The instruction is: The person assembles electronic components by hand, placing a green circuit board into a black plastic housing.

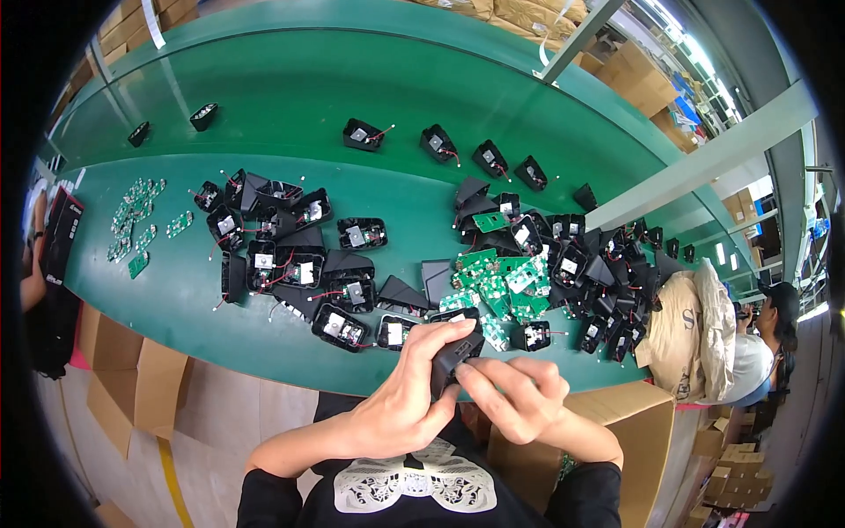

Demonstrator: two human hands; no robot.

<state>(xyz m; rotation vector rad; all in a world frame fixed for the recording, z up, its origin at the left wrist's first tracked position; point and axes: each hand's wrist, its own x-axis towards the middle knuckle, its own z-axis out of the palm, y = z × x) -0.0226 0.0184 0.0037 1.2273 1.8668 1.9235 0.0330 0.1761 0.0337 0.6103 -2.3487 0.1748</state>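
Above the table's near edge, my left hand (407,387) is closed around a small black plastic housing (452,355), tilted with a slotted face upward. The curled fingers of my right hand (521,396) are pinched against the housing's lower right side. Whether a smaller part sits between those fingertips is hidden. Just beyond my hands lie open black housings (341,327) with metal blocks and red wires inside. A heap of green circuit boards (502,283) is next to them, with a single open housing (533,335) to its right.
Black housings form a left cluster (273,229) and a right pile (607,282). More housings (363,135) stand spaced along the far green belt (290,97). Loose boards (136,211) lie far left. Cardboard boxes (629,431) flank me below the green table (176,290); another person (766,343) is at right.
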